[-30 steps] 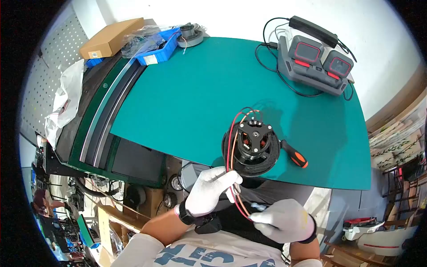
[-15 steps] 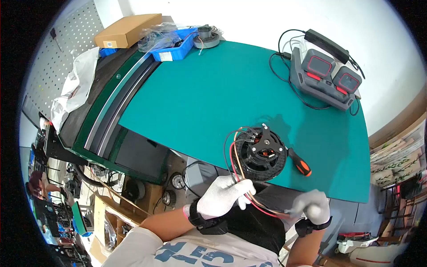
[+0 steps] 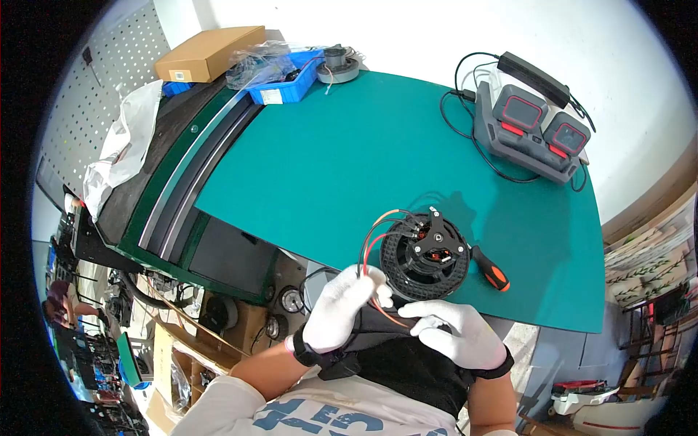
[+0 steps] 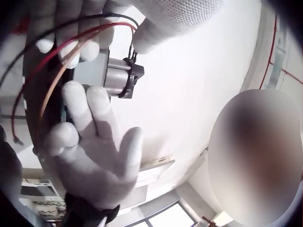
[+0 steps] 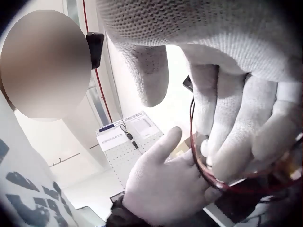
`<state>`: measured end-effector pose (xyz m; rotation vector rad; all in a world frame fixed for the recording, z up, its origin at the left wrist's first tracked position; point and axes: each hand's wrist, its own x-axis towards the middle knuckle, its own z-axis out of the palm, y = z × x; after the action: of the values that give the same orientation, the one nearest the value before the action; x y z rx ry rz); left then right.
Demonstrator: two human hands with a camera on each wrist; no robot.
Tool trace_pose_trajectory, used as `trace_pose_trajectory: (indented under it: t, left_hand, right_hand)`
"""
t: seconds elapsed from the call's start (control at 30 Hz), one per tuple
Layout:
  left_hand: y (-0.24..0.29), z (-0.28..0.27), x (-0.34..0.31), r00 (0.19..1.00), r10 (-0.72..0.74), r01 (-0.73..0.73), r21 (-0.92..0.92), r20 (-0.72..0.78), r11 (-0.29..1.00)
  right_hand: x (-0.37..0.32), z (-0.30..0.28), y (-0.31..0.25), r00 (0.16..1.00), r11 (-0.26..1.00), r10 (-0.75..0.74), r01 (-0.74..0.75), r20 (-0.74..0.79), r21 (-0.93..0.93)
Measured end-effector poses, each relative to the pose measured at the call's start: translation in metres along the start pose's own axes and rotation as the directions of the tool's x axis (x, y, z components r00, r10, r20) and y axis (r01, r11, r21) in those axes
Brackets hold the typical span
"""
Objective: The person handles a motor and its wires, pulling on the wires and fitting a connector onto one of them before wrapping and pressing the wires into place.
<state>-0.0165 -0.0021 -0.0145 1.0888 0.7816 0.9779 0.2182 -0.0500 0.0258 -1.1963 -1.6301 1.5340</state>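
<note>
**A round black motor and its long wires**

The round black motor sits on the green table, close to the front edge, right in front of the person. From where I stand it looks like a fat wheel lying flat. Its rim has a bumpy pattern. On top there is a black cap with three arms and shiny silver screws at the tips. In the gaps under the cap, bits of orange-copper colour peek out. Thin wires, red, black and orange, come out on the left side and bend in a loop down to the hands.

The left hand, in a white glove, holds the wires just beside the motor. The right hand, gloved in white too, is farther along the wires, in front of the motor. In the left wrist view its thumb stands well apart from the other fingers, and I cannot tell whether it pinches a wire or only touches one. Each wrist has a black band.

Just to the right of the motor lies a tool with a black and orange handle. Far back on the right is a grey stand with two red-edged blocks and curly black cords. Far back on the left are a blue bin, a brown box and a round grey part.
</note>
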Motion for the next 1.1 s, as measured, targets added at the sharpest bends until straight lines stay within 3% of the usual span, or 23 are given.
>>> trace_pose_trajectory:
  t: [0.07,0.13,0.17,0.27,0.3,0.37,0.4,0.53,0.6,0.77,0.83,0.97,1.03,1.1]
  left_hand:
    - [0.001,-0.002,0.009,0.992,-0.104,0.064,-0.433,-0.068,0.899]
    - [0.009,-0.006,0.013,0.988,-0.124,0.076,-0.419,-0.088,0.905]
    - [0.006,-0.012,0.015,0.991,-0.109,0.074,-0.358,-0.08,0.931]
    - [-0.001,-0.016,0.009,1.0,-0.011,0.013,-0.3,0.011,0.954]
    - [0.001,-0.012,0.004,0.998,-0.01,0.021,-0.203,0.059,0.979]
    - [-0.007,-0.008,-0.003,0.984,0.004,0.011,-0.087,0.175,0.996]
    - [0.0,0.001,-0.006,0.979,-0.072,0.087,-0.071,0.193,0.994]
    - [0.004,0.021,-0.009,0.957,-0.126,0.17,-0.155,0.261,0.973]
    - [0.004,0.025,-0.009,0.96,-0.159,0.177,-0.059,0.232,0.982]
    - [0.003,0.029,-0.013,0.969,-0.133,0.125,0.052,0.208,0.991]
    - [0.009,0.03,-0.014,0.965,-0.033,-0.002,0.131,0.262,0.991]
    - [0.001,0.024,-0.014,0.963,0.01,-0.09,0.284,0.269,0.955]
    - [0.001,0.026,-0.012,0.928,0.198,-0.309,0.352,0.317,0.884]
    - [0.017,0.024,-0.01,0.919,0.15,-0.313,0.442,0.366,0.84]
  right_hand:
    - [-0.002,0.0,-0.01,0.999,1.0,0.022,-0.022,-0.024,-0.004]
    - [-0.003,0.002,-0.014,0.974,0.983,0.17,-0.178,-0.149,-0.041]
    - [-0.006,0.006,-0.001,0.956,0.996,0.086,-0.084,-0.279,0.017]
    - [-0.018,-0.007,0.018,0.898,0.999,0.015,0.01,-0.44,0.053]
    - [-0.02,-0.007,0.007,0.883,0.985,0.042,0.042,-0.467,0.166]
    - [-0.024,-0.007,0.0,0.845,0.992,0.037,0.031,-0.533,0.119]
    - [-0.025,-0.007,-0.001,0.807,0.997,0.03,0.016,-0.589,0.074]
    - [-0.031,-0.006,0.007,0.83,1.0,-0.003,-0.005,-0.557,-0.013]
    - [-0.028,0.003,0.011,0.82,0.999,0.024,0.003,-0.573,0.046]
    - [-0.01,0.017,-0.011,0.904,0.982,-0.147,0.084,-0.401,-0.169]
    - [-0.001,0.018,-0.018,0.906,0.964,-0.212,0.132,-0.367,-0.23]
    - [0.011,0.019,-0.034,0.889,0.941,-0.305,0.225,-0.341,-0.254]
    - [0.014,0.021,-0.036,0.885,0.933,-0.318,0.228,-0.341,-0.279]
    - [0.016,0.023,-0.032,0.894,0.95,-0.271,0.189,-0.358,-0.247]
